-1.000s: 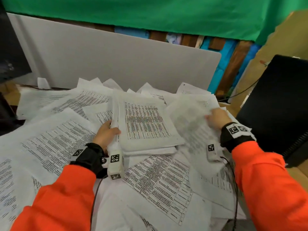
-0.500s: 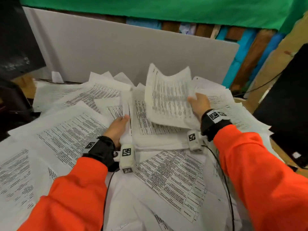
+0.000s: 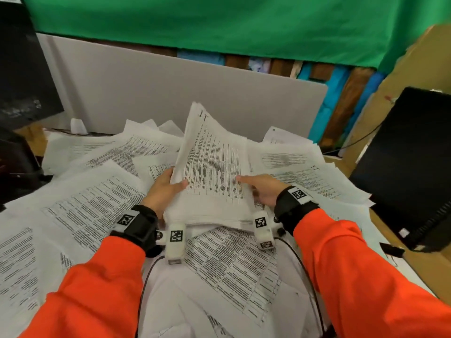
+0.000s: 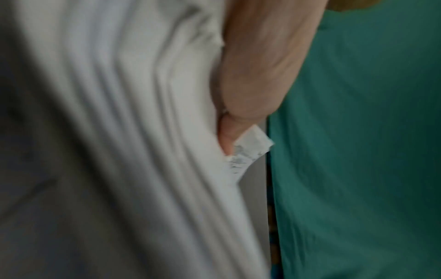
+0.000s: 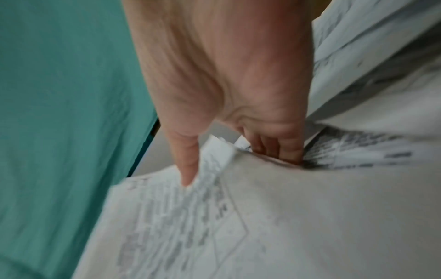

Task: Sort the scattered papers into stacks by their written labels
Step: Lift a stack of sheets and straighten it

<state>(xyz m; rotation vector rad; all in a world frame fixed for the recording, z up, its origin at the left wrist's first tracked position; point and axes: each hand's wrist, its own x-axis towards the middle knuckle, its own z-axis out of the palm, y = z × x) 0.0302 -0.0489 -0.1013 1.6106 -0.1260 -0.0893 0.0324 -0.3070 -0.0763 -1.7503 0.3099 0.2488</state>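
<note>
A thick stack of printed papers is tilted up in the middle of the desk, its far end raised, with a handwritten mark "11" near its top corner. My left hand grips the stack's left edge, thumb on top and fingers underneath. My right hand holds the right edge, thumb lying on the top sheet. In the left wrist view the stack fills the left side beside my thumb. The right wrist view shows my thumb on the top sheet and my fingers curled behind it. Scattered printed sheets cover the desk all round.
A grey partition board stands behind the papers, with green cloth above it. A black monitor leans at the right, and dark equipment stands at the left. More loose sheets with a handwritten "11" lie at the right.
My right hand carried a loose sheet leftward and laid it on the stack. Both hands have since taken the stack by its sides and tilted it up off the pile.
</note>
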